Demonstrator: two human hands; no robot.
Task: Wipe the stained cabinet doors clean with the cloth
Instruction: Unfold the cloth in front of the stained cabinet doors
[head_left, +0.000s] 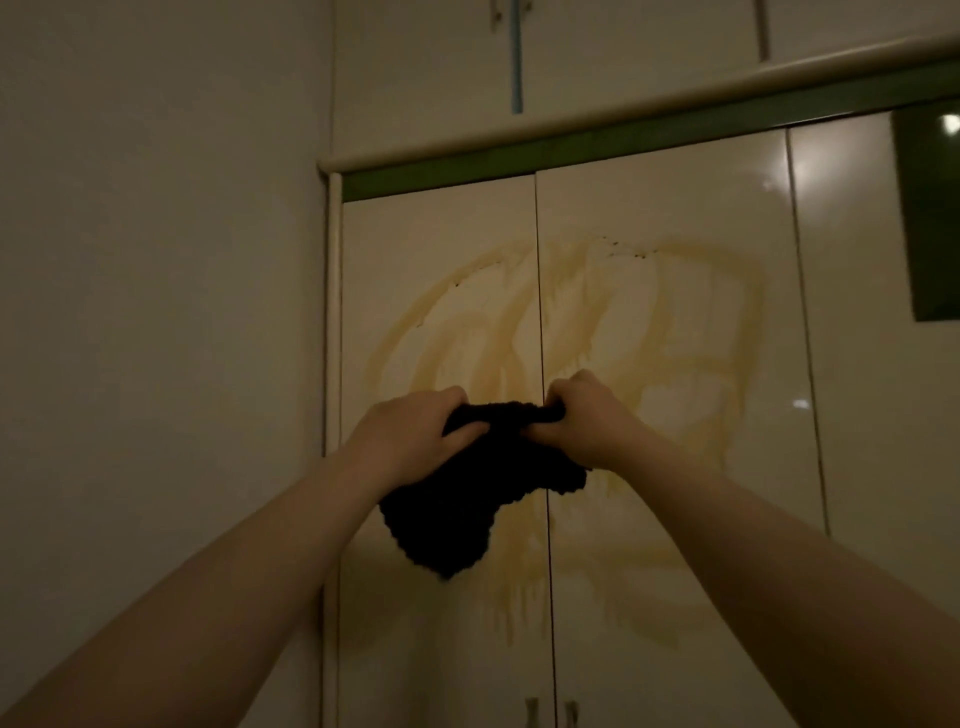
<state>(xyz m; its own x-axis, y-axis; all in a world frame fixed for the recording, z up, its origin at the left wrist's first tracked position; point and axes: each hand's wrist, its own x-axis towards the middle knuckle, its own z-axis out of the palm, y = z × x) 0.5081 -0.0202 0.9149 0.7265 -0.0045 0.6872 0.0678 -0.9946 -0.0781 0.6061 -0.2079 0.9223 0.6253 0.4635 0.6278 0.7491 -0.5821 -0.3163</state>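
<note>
Two glossy cream cabinet doors, the left door (436, 249) and the right door (670, 218), meet at a vertical seam. A wide yellowish-brown stain (613, 322) with drip trails spreads over both doors. A dark fuzzy cloth (467, 509) hangs in front of the seam, held up by both hands. My left hand (410, 431) grips the cloth's upper left edge. My right hand (582, 421) grips its upper right edge. Whether the cloth touches the doors I cannot tell.
A plain wall (156, 260) stands to the left of the cabinet. Upper cabinets (623, 52) sit above a rounded trim. A third door (883, 415) at the right carries a dark green panel (930, 218). Two metal handles (550, 712) show at the bottom.
</note>
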